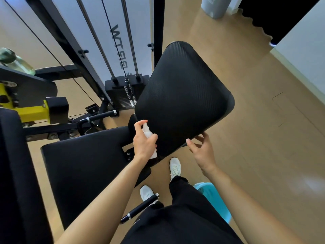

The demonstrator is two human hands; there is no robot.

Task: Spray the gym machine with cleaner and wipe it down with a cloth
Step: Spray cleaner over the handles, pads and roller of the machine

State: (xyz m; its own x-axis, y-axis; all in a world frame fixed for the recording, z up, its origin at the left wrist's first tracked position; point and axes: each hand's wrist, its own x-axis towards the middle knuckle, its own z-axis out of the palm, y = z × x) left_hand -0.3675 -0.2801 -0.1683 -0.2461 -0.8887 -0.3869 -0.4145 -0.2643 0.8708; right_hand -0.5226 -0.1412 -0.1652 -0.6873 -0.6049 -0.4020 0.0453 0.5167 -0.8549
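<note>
A black gym machine fills the view, with a large ribbed back pad (pixel 182 92) tilted up in the middle and a flat seat pad (pixel 84 169) below it to the left. My left hand (pixel 143 141) grips a small white spray bottle (pixel 147 133) with the index finger on its nozzle, pointed at the lower edge of the back pad. My right hand (pixel 202 150) hovers with relaxed, spread fingers at the pad's lower right corner, its fingertips at the edge. No cloth is clearly visible.
The weight stack (pixel 123 94) with guide rods and cable stands behind the pad. A yellow frame part (pixel 29 111) and black handles (pixel 100 117) lie at left. A light blue object (pixel 214 198) sits by my right leg. Wooden floor stretches to the right.
</note>
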